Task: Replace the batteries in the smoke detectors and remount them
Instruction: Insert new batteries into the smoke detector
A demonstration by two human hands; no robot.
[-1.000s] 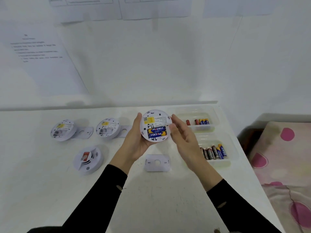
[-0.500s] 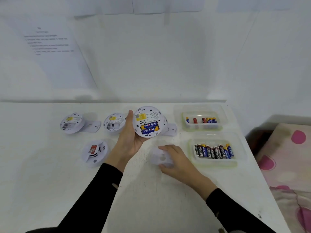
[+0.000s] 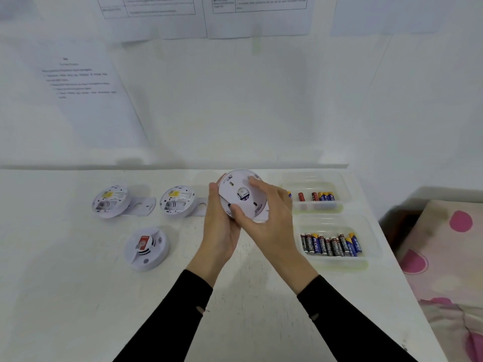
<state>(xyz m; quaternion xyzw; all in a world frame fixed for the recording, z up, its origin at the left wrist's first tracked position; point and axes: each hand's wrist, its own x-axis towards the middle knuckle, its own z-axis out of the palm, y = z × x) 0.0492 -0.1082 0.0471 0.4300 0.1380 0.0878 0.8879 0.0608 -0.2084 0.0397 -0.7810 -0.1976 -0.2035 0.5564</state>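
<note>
Pressing the white plastic mounting plate (image 3: 241, 195) onto the round white smoke detector (image 3: 257, 205), held above the white table (image 3: 78, 296).

Your left hand (image 3: 219, 231) cups the detector's rim, fingers curled around its edge; your right hand (image 3: 266, 218) has thumb and fingers clamped on the plate. Both parts are probably light, stiff and smooth, so grip the rims and twist gently, since locking tabs could snap. Beyond lie a face-up detector (image 3: 146, 248), two open-backed detectors (image 3: 111, 201) and clear trays of batteries (image 3: 330, 244).
</note>
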